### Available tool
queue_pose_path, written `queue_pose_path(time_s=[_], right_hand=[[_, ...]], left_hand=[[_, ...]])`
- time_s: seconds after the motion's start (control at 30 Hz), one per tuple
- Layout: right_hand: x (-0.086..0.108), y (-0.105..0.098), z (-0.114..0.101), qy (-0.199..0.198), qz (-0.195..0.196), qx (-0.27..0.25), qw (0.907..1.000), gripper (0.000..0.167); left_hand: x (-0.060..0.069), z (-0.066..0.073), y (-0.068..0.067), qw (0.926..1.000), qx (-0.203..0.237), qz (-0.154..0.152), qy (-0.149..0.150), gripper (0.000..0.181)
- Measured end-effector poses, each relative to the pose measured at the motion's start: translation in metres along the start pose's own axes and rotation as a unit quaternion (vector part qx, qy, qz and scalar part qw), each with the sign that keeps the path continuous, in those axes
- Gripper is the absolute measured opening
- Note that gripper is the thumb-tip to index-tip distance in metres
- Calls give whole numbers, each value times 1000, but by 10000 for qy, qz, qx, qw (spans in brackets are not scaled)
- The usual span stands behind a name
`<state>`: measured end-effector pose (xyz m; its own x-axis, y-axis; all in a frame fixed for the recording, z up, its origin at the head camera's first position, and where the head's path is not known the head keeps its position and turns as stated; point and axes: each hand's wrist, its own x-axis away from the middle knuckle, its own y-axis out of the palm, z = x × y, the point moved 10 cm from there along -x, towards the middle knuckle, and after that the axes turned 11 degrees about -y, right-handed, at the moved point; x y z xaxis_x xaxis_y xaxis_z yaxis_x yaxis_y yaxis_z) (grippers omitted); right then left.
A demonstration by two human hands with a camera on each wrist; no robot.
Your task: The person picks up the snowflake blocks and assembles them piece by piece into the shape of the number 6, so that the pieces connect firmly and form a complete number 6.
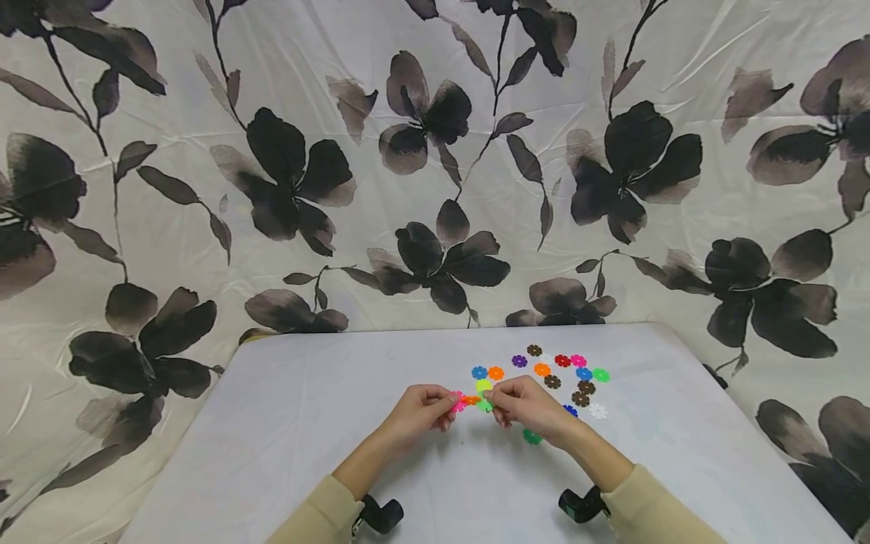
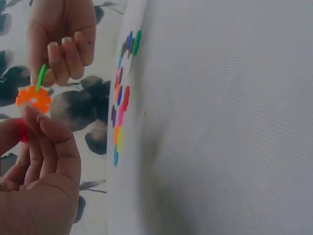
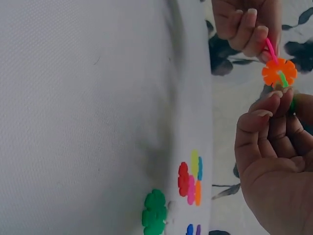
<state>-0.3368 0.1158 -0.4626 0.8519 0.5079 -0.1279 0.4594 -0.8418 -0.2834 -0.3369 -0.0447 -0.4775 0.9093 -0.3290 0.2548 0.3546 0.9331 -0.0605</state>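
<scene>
Both hands are raised over the white table with a short chain of flower-shaped plastic interlocking discs between them. My left hand (image 1: 421,408) pinches the pink disc (image 3: 271,51) between thumb and fingertips. In the chain's middle is an orange disc (image 2: 34,100), its face turned to the wrist cameras. On its other side a light green disc (image 2: 41,78) joins it edge-on, and my right hand (image 1: 533,408) pinches that one. Fingertips cover parts of the pink and green discs. A loose yellow disc (image 1: 483,385) lies just beyond the hands.
Several loose discs in mixed colours lie at the table's back right, among them a red disc (image 1: 563,361) and a white disc (image 1: 598,412). A dark green disc (image 1: 532,437) lies near the right wrist. A floral curtain (image 1: 421,189) hangs behind the table (image 1: 272,423).
</scene>
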Motion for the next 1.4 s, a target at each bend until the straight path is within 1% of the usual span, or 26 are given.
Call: queue_pose_path(time_s=[0.1, 0.23, 0.37, 0.47, 0.6, 0.73, 0.83, 0.97, 1.13, 1.23, 1.3, 1.4], right_hand=[[0, -8, 2, 128, 160, 350, 9992, 44], [4, -26, 4, 300, 455, 778, 9955, 36], [11, -40, 3, 283, 491, 1302, 9899, 29], [15, -47, 3, 186, 440, 1810, 9823, 24], [18, -55, 7, 76, 361, 2518, 9671, 14], [22, -60, 23, 282, 324, 2979, 9536, 11], [25, -61, 32, 475, 350, 3067, 9500, 14], [27, -61, 38, 621, 418, 3010, 9507, 17], [27, -62, 42, 772, 463, 3044, 9483, 18], [27, -61, 44, 828, 419, 3079, 9469, 18], [27, -61, 45, 858, 399, 3050, 9477, 17], [26, -59, 44, 823, 401, 2944, 9513, 16]], left_hand=[[0, 0, -1, 10000, 42, -71, -20, 23], [1, 1, -2, 9998, 173, -107, -1, 23], [2, 1, -4, 9996, 231, -165, -16, 22], [2, -1, -6, 9996, 202, -171, -34, 21], [2, -3, -7, 9994, 229, -257, -50, 20], [2, -5, -6, 9991, 241, -331, -73, 21], [2, -6, -6, 9990, 248, -354, -78, 21], [3, -6, -5, 9991, 201, -363, -98, 22], [4, -6, -5, 9991, 179, -352, -129, 23], [4, -7, -5, 9992, 186, -339, -136, 22], [4, -7, -5, 9991, 188, -343, -137, 22], [4, -7, -5, 9991, 197, -338, -131, 21]])
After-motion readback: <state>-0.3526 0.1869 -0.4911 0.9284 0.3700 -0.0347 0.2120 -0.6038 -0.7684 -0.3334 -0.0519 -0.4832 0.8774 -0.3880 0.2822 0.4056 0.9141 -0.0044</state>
